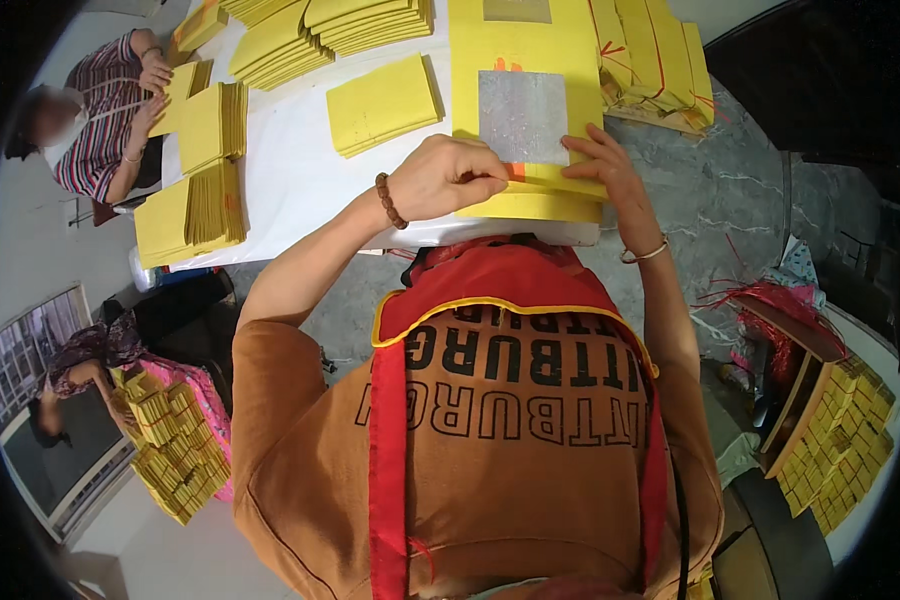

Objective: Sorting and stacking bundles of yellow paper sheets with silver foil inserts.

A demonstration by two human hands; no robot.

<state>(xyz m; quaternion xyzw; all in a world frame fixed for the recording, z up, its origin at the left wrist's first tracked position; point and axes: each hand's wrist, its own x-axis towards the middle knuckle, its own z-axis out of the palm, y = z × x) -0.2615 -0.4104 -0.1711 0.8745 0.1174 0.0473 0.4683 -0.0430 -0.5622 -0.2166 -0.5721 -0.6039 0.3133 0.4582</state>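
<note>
In front of me on the white table lies a stack of long yellow paper sheets [527,48], with silver-grey squares and orange-red marks on it. My left hand [448,178], a beaded bracelet at its wrist, is closed in a pinch at the near edge of the top yellow sheet. That edge is raised a little off the paper below. My right hand [615,172] rests on the stack's right edge with its fingers spread. A folded yellow paper bundle [385,103] lies on the table left of the stack.
Fanned yellow bundles [365,25] fill the table's far side, and more stand along its left edge. Bundles tied with red string [660,55] sit beyond the right edge. A person in a striped top [110,90] handles bundles at the left. Yellow-packed boxes [170,440] stand at both sides.
</note>
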